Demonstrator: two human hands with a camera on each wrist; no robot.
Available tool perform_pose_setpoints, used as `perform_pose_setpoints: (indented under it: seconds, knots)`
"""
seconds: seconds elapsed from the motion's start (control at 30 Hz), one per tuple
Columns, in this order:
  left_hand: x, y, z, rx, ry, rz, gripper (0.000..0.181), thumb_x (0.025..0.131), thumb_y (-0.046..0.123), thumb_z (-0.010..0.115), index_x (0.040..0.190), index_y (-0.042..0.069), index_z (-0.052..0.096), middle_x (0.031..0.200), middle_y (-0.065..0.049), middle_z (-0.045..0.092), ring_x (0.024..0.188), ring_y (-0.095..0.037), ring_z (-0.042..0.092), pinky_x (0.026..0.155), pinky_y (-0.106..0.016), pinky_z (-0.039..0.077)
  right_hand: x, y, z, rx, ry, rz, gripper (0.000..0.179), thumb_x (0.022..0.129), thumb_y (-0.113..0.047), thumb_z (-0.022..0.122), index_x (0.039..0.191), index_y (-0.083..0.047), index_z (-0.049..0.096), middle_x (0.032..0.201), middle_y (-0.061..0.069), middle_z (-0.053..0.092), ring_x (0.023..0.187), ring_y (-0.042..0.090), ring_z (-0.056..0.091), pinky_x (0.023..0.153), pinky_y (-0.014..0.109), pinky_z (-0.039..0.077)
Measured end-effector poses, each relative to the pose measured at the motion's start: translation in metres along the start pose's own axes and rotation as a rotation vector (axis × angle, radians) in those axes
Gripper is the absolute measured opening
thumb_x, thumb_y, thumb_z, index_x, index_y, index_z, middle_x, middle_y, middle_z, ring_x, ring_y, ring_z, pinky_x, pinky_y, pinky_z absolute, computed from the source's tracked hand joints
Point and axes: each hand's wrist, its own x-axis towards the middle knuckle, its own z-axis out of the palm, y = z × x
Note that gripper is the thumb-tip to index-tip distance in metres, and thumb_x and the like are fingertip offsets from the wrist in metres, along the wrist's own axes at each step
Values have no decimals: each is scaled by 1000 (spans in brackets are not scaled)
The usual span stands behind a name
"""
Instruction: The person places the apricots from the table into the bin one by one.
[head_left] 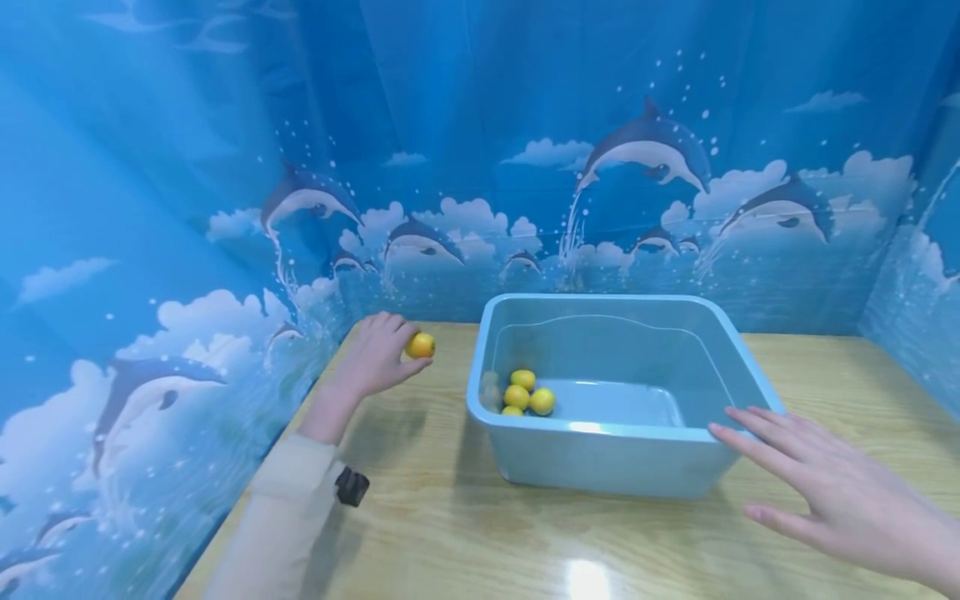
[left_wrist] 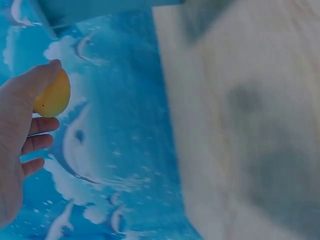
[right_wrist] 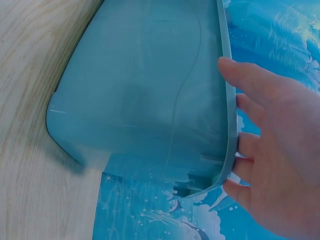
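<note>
My left hand (head_left: 380,354) pinches a small yellow-orange fruit (head_left: 421,345) between thumb and fingers, above the table left of the bin. In the left wrist view the fruit (left_wrist: 54,96) looks smooth and egg-shaped, with the other fingers spread apart below it. A light-blue plastic bin (head_left: 600,462) stands on the table with several yellow fruits (head_left: 517,397) clustered in its left end. My right hand (head_left: 832,479) has its fingers extended at the bin's front right corner. In the right wrist view its fingertips lie along the bin's rim (right_wrist: 229,95); whether they press it I cannot tell.
The light wood-grain table (head_left: 420,517) carries the bin. Behind and at both sides hangs a blue curtain (head_left: 480,125) printed with dolphins and clouds. The table's left edge runs close beneath the left forearm. A small black item (head_left: 351,486) is on the left wrist.
</note>
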Motion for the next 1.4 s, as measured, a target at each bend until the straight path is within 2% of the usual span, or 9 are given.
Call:
perform_pose_setpoints:
  seconds: [0.23, 0.53, 0.67, 0.83, 1.0, 1.23, 1.4]
  knots:
    - [24, 14, -20, 18, 42, 69, 40, 81, 41, 68, 103, 8, 64, 93, -6, 58, 87, -23, 48, 79, -39, 40, 1, 0, -2, 0, 17, -6, 82, 72, -46, 73, 142, -22, 37, 138, 9, 42, 133, -6, 1, 107, 19, -5]
    - [43, 36, -39, 30, 88, 158, 43, 79, 41, 70, 105, 8, 64, 96, -6, 59, 91, -23, 48, 82, -38, 40, -1, -2, -1, -2, -6, 11, 82, 74, -46, 72, 143, -23, 35, 141, 9, 40, 134, -2, 4, 107, 20, -7]
    - [53, 44, -45, 32, 81, 201, 44, 80, 41, 70, 107, 7, 63, 97, -6, 59, 91, -23, 47, 85, -39, 38, 0, -2, -2, 10, -1, 16, 82, 73, -44, 73, 143, -23, 35, 140, 9, 40, 134, -2, 5, 108, 20, -6]
    - [63, 54, -48, 34, 51, 248, 46, 82, 42, 68, 110, 7, 61, 99, -6, 58, 92, -23, 46, 88, -40, 37, 1, -2, -3, 13, 3, 13, 81, 74, -44, 73, 143, -23, 36, 139, 10, 42, 134, -1, 6, 108, 20, -5]
    - [71, 62, -46, 53, 47, 298, 44, 81, 40, 69, 111, 8, 61, 97, -5, 57, 92, -22, 46, 89, -38, 37, 1, -2, -3, 10, -4, 15, 81, 74, -43, 73, 143, -23, 36, 139, 10, 42, 135, 0, 6, 108, 20, -6]
    - [75, 69, -42, 93, 24, 336, 46, 83, 44, 65, 112, 9, 61, 95, -4, 57, 90, -22, 46, 87, -37, 38, 0, -4, -1, 12, -33, 38, 79, 76, -44, 72, 143, -24, 36, 139, 11, 42, 136, 19, 23, 106, 18, -8]
    - [80, 72, -40, 112, 32, 350, 47, 83, 45, 65, 113, 9, 60, 95, -4, 57, 89, -22, 46, 84, -36, 39, -1, -4, -1, 11, -30, 40, 79, 75, -44, 72, 143, -24, 36, 139, 10, 42, 136, 18, 22, 106, 17, -8]
